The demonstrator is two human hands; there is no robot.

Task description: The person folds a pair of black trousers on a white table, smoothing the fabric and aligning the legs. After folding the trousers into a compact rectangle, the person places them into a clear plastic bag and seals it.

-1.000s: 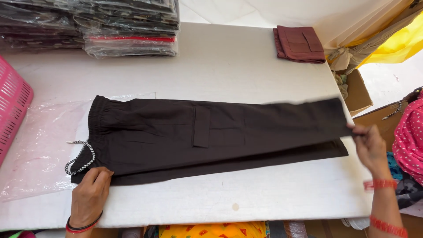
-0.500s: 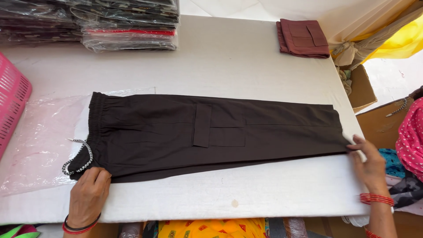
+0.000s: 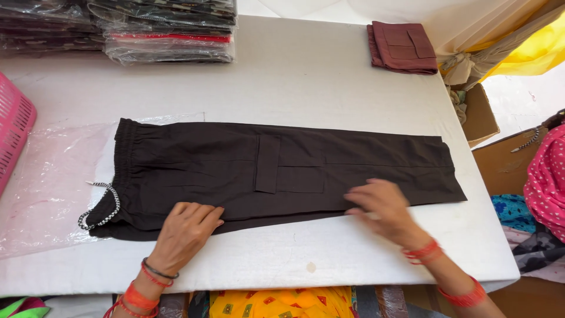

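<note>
A pair of dark brown cargo trousers (image 3: 276,171) lies flat along the white table (image 3: 306,82), folded leg on leg, waistband to the left. A black-and-white drawstring (image 3: 100,206) loops out at the waist. My left hand (image 3: 185,232) presses flat on the near edge of the trousers near the waist. My right hand (image 3: 382,209) lies flat on the near edge of the legs, just right of the cargo pocket (image 3: 288,172). Neither hand grips the cloth.
A clear plastic bag (image 3: 47,182) lies under the waist end. Stacks of bagged garments (image 3: 170,29) stand at the back left, a folded maroon garment (image 3: 403,47) at the back right. A pink basket (image 3: 15,132) sits left; a cardboard box (image 3: 479,112) and fabrics stand right.
My right hand has let go of the hem and slid left along the legs toward the pocket. My left hand has moved right along the near edge. The trousers now lie flat.
</note>
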